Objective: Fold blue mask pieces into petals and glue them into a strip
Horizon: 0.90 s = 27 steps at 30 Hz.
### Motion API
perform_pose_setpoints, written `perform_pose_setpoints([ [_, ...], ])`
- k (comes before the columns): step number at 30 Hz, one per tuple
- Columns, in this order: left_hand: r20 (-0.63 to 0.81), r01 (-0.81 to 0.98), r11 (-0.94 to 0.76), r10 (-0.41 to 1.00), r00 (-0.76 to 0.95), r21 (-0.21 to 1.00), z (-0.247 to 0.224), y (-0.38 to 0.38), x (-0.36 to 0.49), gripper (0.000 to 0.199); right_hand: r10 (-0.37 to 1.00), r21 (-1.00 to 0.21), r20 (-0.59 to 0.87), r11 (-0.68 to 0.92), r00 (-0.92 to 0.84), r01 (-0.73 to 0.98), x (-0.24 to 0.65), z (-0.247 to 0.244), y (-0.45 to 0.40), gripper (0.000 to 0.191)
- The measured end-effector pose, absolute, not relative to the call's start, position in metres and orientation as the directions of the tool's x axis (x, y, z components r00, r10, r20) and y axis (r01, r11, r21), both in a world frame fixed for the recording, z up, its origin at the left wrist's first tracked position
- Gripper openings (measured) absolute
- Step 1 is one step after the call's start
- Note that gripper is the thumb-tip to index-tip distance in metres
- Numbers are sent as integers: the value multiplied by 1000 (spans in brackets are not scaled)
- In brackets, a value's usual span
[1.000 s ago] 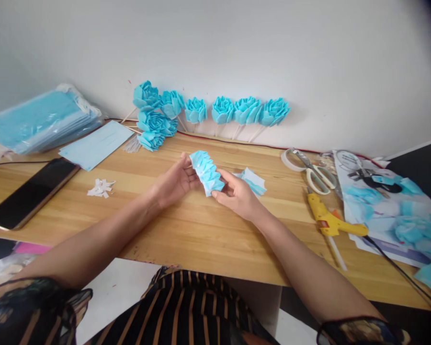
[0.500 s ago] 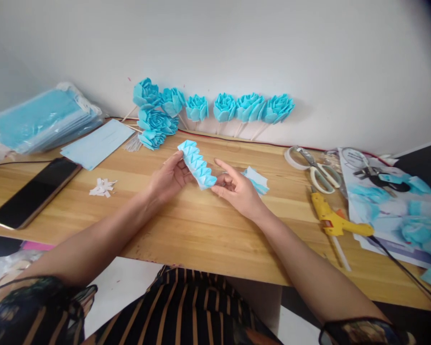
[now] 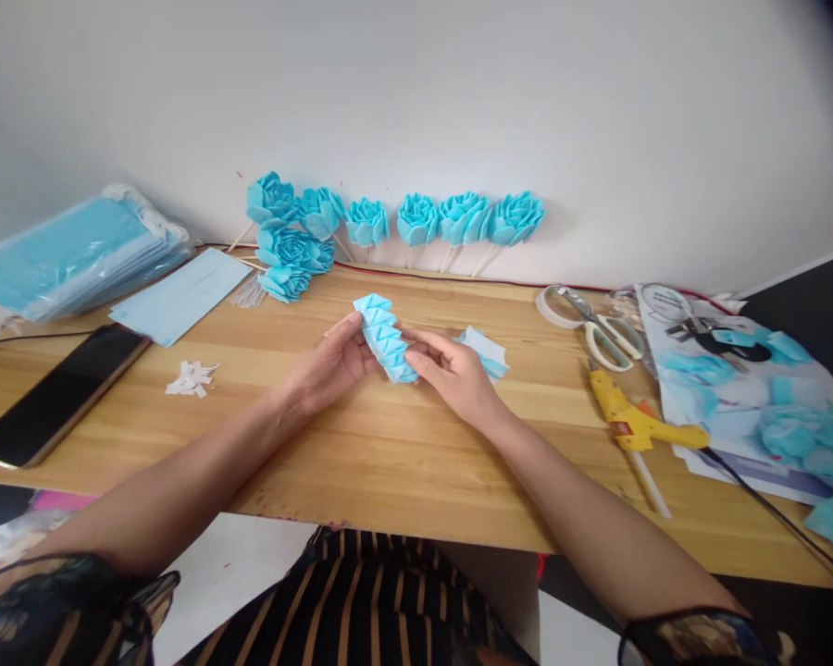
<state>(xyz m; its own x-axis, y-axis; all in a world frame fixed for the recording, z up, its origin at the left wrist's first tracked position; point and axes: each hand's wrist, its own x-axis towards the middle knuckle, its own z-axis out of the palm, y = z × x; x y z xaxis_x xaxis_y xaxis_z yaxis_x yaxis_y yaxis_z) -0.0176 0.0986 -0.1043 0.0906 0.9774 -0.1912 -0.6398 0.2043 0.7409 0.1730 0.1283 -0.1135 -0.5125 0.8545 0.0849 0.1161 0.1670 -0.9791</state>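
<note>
A strip of light-blue fabric folded into zigzag points (image 3: 383, 335) is held slanting above the wooden table (image 3: 361, 462). My left hand (image 3: 337, 365) grips its upper left end, thumb in front and fingers behind. On the lower right end, my right hand (image 3: 451, 375) pinches the strip between thumb and fingers. Some fingertips are hidden behind the strip. Just beyond my right hand lies a small blue-and-white fabric scrap (image 3: 486, 351).
Blue fabric flowers (image 3: 416, 220) on sticks lean along the wall. Left are packaged face masks (image 3: 76, 250), a flat blue sheet (image 3: 180, 296), a phone (image 3: 62, 393) and white scraps (image 3: 191, 379). Right are scissors (image 3: 607, 338), tape (image 3: 559, 307), a yellow glue gun (image 3: 631, 416) and a printed sheet (image 3: 728, 398).
My right fingers, spread apart at the strip's end before, now close on it with the index finger behind. The strip looks more bunched. The whole view has shifted slightly.
</note>
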Motion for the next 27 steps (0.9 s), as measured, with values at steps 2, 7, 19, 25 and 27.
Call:
perform_pose_setpoints([
  [2, -172, -633, 186, 981, 84, 752, -106, 99, -19, 20, 856, -972, 106, 195, -506, 127, 172, -114, 128, 45],
  [7, -109, -545, 93, 994, 3, 834, -109, 103, -30, 27, 876, -972, 124, 201, -467, 121, 173, -112, 127, 43],
  [19, -51, -139, 1, 932, -358, 990, -124, 124, -58, 44, 963, -969, 230, 213, -143, -124, 185, -107, 154, 34],
  [25, 372, 558, -75, 817, -441, 827, -121, 130, -77, 31, 951, -938, 309, 308, 21, -156, 191, -101, 166, 29],
  [27, 559, 704, -168, 741, -371, 690, -103, 116, -72, 31, 937, -921, 342, 350, 76, -172, 197, -95, 170, 28],
])
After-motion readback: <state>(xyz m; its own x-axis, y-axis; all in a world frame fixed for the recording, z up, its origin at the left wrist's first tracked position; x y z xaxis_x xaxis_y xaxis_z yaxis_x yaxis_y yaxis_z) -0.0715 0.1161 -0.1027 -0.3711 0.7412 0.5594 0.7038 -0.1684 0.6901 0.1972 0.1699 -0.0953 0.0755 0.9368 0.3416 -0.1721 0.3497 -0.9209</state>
